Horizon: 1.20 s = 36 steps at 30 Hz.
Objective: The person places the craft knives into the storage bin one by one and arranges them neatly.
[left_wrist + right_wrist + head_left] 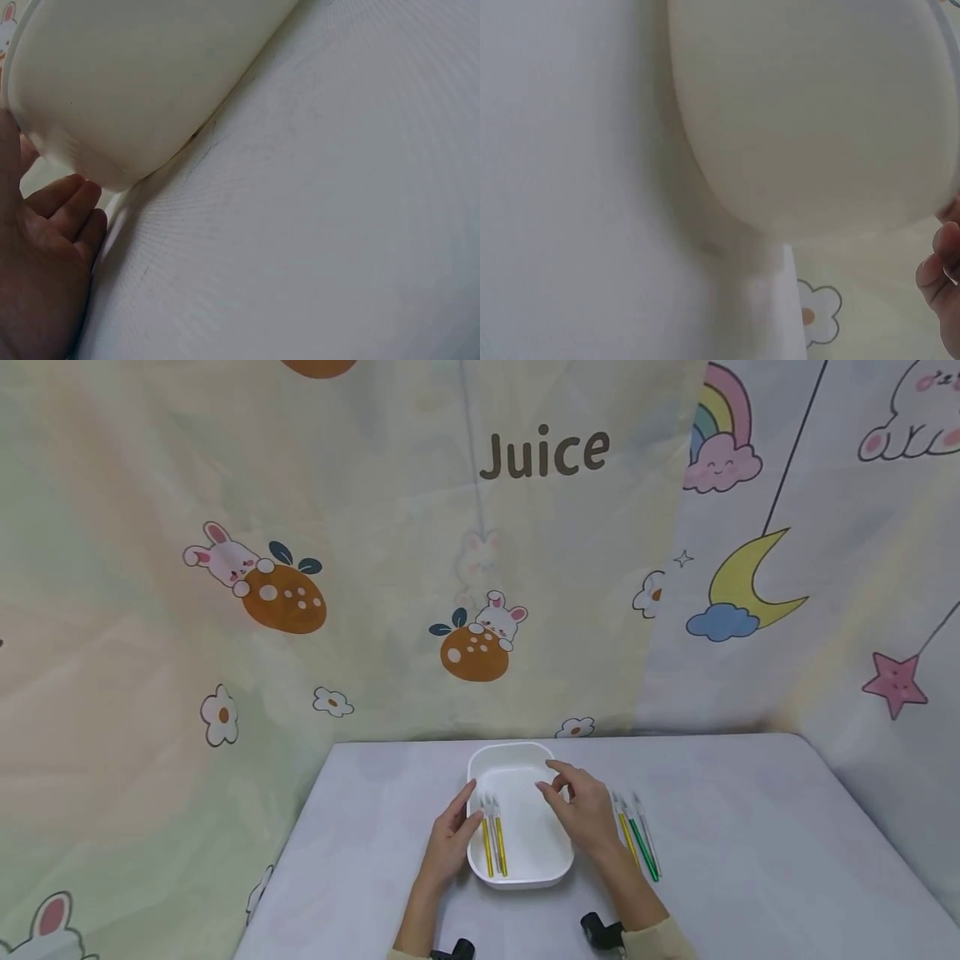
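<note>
A white tray (pixel 531 852) with rounded corners sits on the table. Inside it, along the left side, lie a few slim forks (pixel 500 847) with yellow handles and silvery ends; their exact shape is too small to tell. My left hand (pixel 450 839) holds the tray's left rim, thumb over the edge and fingers outside. In the left wrist view its fingers (pixel 75 206) lie beside the tray's outer wall. My right hand (pixel 585 806) hovers at the tray's right rim, thumb and index finger apart, with nothing visible between them. Its fingertips (pixel 934 274) show partly in the right wrist view.
Right of the tray lie several more slim forks (pixel 643 839) with yellow, green and silvery handles, partly behind my right forearm. A white cloth covers the table (pixel 750 843). Printed curtains (pixel 390 568) hang behind and beside it.
</note>
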Tool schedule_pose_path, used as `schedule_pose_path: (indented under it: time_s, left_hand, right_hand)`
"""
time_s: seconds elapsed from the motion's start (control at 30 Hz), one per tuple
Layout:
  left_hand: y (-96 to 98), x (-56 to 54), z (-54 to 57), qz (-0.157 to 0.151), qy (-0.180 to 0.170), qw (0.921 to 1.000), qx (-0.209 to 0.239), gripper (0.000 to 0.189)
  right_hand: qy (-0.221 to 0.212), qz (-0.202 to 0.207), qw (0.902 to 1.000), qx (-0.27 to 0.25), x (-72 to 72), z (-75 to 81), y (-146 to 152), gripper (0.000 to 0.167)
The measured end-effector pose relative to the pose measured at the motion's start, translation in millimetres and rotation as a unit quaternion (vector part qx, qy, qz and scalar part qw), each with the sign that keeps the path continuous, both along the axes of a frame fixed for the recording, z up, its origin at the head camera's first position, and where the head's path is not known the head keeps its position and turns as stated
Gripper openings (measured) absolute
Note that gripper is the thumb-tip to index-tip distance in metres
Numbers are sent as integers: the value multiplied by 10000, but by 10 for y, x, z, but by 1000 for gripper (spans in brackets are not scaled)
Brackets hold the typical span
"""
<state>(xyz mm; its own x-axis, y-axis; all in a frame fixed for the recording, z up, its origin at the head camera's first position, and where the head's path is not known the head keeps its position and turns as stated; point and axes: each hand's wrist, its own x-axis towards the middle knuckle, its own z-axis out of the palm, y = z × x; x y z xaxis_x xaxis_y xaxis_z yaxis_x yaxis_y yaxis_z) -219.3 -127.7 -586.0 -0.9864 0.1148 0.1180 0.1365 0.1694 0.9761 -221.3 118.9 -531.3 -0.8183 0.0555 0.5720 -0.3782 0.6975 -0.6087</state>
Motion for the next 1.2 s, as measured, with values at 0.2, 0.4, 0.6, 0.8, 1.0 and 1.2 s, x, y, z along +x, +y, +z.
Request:
schedule_pose_path:
  time_s: [0.2,0.4,0.6,0.8,1.0,1.2]
  left_hand:
    - [-18,9,7,-20,2,10000,-17,56]
    - [-15,-8,8,-34,-21,10000,36,57]
    - [-4,-28,-20,-34,40,10000,-14,55]
    - [4,-26,1,-26,62,10000,25,54]
    - [12,-28,8,-74,77,9999,112,55]
    - [7,-25,-5,-50,-7,9999,128,56]
  right_hand:
    - [138,-171,9991,-359,-6,-65,109,39]
    - [132,-99,9990,-423,-15,-63,150,39]
    - [104,-181,9986,-483,-22,-33,258,42]
    - [-342,-519,9971,-442,-36,-56,482,40]
    - [-851,-658,9935,-380,-8,-83,725,39]
    - [-998,-757,9916,-321,24,-86,844,37]
